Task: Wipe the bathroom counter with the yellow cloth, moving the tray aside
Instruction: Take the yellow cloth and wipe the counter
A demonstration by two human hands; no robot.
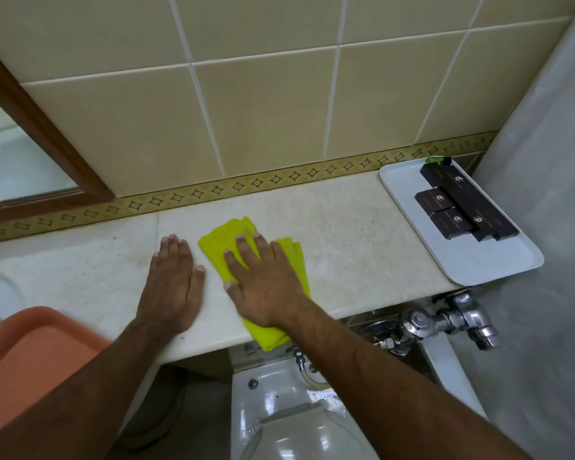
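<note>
A folded yellow cloth [220, 244] lies on the pale stone bathroom counter [346, 234], its near end hanging over the front edge. My right hand [263, 280] presses flat on the cloth, fingers spread. Just left of the cloth, my left hand [175, 280] rests flat on the bare counter, holding nothing. A white tray [478, 263] sits at the counter's far right end against the wall, carrying several dark brown boxes [458, 207].
A tiled wall with a patterned border runs behind the counter. A wood-framed mirror [47, 141] is at the left. An orange basin [30, 360] stands at the lower left. Below the counter are a white toilet [279, 410] and a chrome flush valve [445, 320].
</note>
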